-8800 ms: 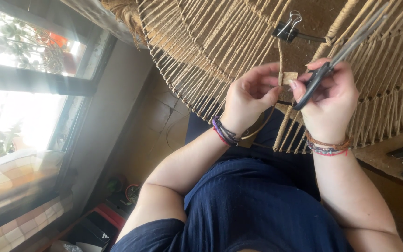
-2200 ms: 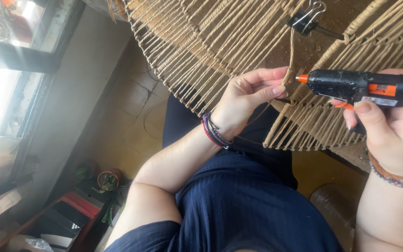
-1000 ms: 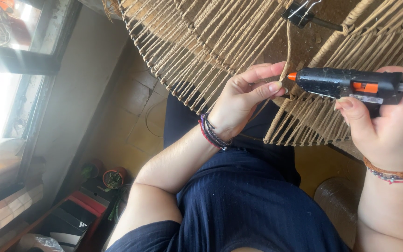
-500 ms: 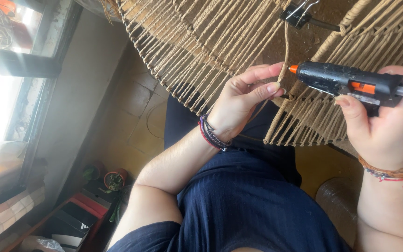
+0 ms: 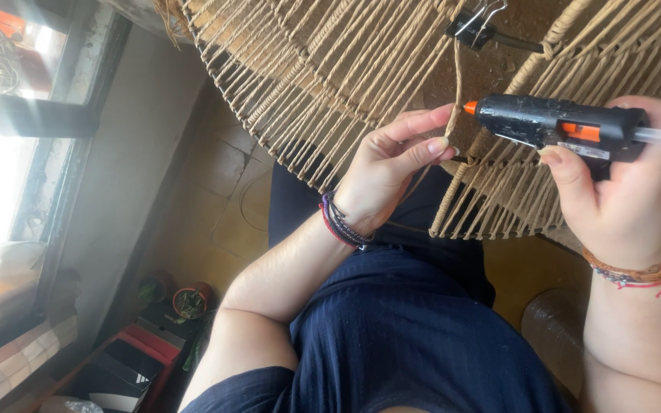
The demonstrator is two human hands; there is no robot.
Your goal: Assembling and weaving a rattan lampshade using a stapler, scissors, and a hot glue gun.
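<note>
Right hand (image 5: 625, 191): closed around a black glue gun (image 5: 556, 126) with an orange trigger plate, forefinger laid along its underside. The gun lies level, its orange nozzle pointing toward the left hand and stopping just beside the fingertips. A clear glue stick juts from the rear of the gun, past the knuckles. Wrist carries orange and red braided bracelets (image 5: 640, 274).

Left hand (image 5: 392, 172): thumb and forefinger pinched narrow on a single loose strand of tan cord (image 5: 457, 88), which runs up from the pinch toward the top of the frame. Remaining fingers curl beneath. Wrist carries dark and red bracelets (image 5: 340, 222).

Woven cord piece (image 5: 323, 69): large, tan, made of many close strands fanning out in ribs; fills the upper part of the view, directly behind both hands. Lower edge hangs over the lap.

Binder clip (image 5: 474, 23): 1, black with silver wire handles, clamped on the weave above the pinched strand.

Clothing: dark navy garment (image 5: 415, 344) over the lap.

Surroundings: tiled floor (image 5: 227, 214); window (image 5: 21, 115) at left with bright light; small potted plants (image 5: 185, 300) and a red and black box (image 5: 128, 363) near the wall.
</note>
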